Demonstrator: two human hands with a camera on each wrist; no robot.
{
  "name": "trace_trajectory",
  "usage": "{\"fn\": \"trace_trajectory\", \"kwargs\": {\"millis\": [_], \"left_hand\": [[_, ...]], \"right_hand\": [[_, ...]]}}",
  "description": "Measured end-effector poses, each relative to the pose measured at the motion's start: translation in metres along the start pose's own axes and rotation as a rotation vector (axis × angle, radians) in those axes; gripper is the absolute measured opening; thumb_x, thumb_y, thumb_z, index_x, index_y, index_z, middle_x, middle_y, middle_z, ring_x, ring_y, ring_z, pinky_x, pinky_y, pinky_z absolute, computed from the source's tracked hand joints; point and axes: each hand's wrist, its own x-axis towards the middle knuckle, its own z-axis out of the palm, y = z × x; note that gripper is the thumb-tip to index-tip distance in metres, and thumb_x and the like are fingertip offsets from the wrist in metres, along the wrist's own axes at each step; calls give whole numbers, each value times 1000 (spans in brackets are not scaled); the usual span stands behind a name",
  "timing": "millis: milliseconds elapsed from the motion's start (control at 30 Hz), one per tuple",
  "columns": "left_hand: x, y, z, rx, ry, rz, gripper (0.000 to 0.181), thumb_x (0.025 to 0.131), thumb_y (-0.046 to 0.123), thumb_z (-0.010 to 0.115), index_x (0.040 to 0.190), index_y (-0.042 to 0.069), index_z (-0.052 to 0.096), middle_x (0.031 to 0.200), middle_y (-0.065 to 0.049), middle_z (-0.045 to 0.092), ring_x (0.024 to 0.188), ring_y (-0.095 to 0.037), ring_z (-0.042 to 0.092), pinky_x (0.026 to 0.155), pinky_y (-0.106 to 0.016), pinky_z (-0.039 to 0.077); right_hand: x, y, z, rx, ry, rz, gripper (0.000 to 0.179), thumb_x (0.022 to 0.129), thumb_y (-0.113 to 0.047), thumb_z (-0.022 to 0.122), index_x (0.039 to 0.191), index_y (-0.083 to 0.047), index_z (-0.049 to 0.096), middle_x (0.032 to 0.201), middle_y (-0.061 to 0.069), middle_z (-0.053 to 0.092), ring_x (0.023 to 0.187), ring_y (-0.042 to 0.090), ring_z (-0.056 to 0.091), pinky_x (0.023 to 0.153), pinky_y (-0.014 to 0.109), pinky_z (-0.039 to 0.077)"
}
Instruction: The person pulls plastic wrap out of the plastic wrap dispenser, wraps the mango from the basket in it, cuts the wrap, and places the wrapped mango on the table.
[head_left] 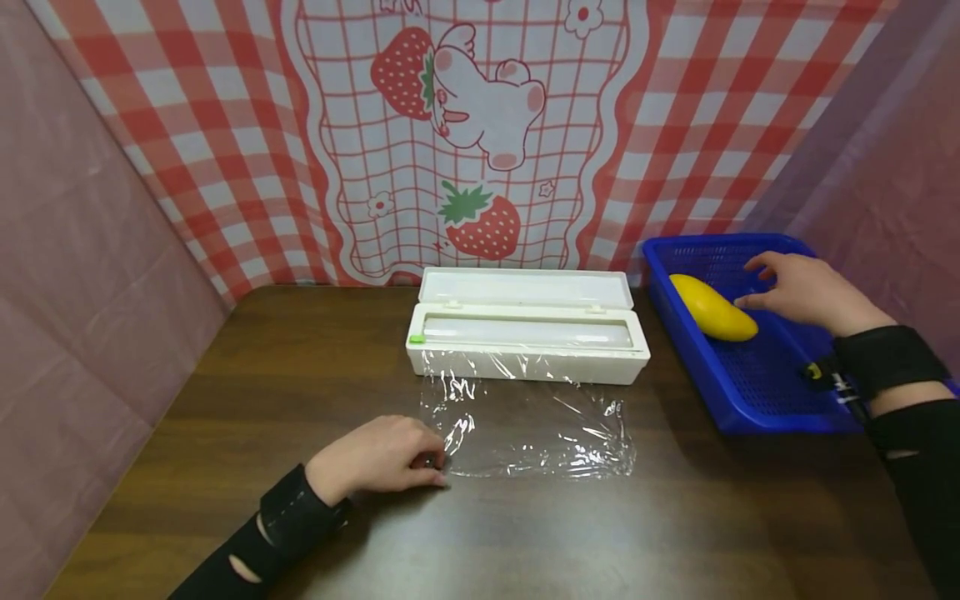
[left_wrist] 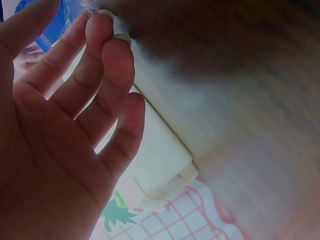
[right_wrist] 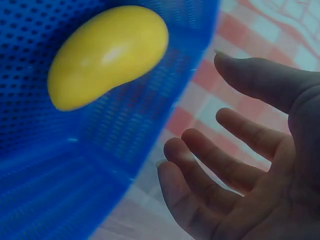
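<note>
A yellow mango (head_left: 712,308) lies against the left side of a blue perforated basket (head_left: 765,421). My right hand (head_left: 806,292) reaches over the basket with fingers spread and nothing held; its thumb and fingers are beside the mango in the head view. In the right wrist view, a gap separates the mango (right_wrist: 110,57) from the fingertips. My left hand (head_left: 382,454) rests low on the table, fingertips right at the near left corner of a clear plastic wrap sheet (head_left: 540,425). In the left wrist view its fingers are loosely bent and the thumb tip is out of frame.
A white wrap dispenser box (head_left: 525,367) stands at the back middle, its lid (head_left: 525,287) raised and the roll (head_left: 525,333) showing inside. A green slider (head_left: 417,339) sits at its left end. Behind hangs a red checked strawberry cloth (head_left: 465,150); the table (head_left: 300,358) is brown wood.
</note>
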Motion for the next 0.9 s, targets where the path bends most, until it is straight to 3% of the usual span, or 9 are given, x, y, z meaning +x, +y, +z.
{"fn": "trace_trajectory", "kwargs": {"millis": [233,433,533,733,900], "left_hand": [[1,-1,2,-11,-2,-2,24,86,52,55,80,29,55,67,14,48,61,-1,44,55,-21,37],[1,-1,2,-12,-5,-2,24,86,52,55,81,29,56,66,14,48,61,-1,43,55,-21,36],[1,-1,2,-9,-2,0,24,86,53,55,81,29,55,66,14,47,60,-1,43,55,-21,36],[1,-2,1,-11,-14,-7,27,84,54,56,83,27,57,66,14,47,61,-1,43,55,-21,36],[1,-1,1,-38,-47,-25,30,78,56,62,85,27,58,66,15,47,60,-1,44,53,-21,36]], "right_hand": [[26,13,20,20,-85,5,89,76,-63,59,129,6,39,118,36,45,98,46,48,76,57,41],[41,9,38,47,-190,-16,89,77,-52,65,134,8,31,119,38,43,99,45,48,78,56,41],[44,8,47,79,-224,17,94,76,-48,68,136,10,24,119,38,41,96,43,48,78,56,42],[47,10,63,196,-199,139,99,75,-33,72,137,10,8,115,42,34,92,47,48,68,49,48],[45,12,67,193,-211,130,112,74,-40,71,141,9,-5,119,46,29,93,51,47,61,44,49]]}}
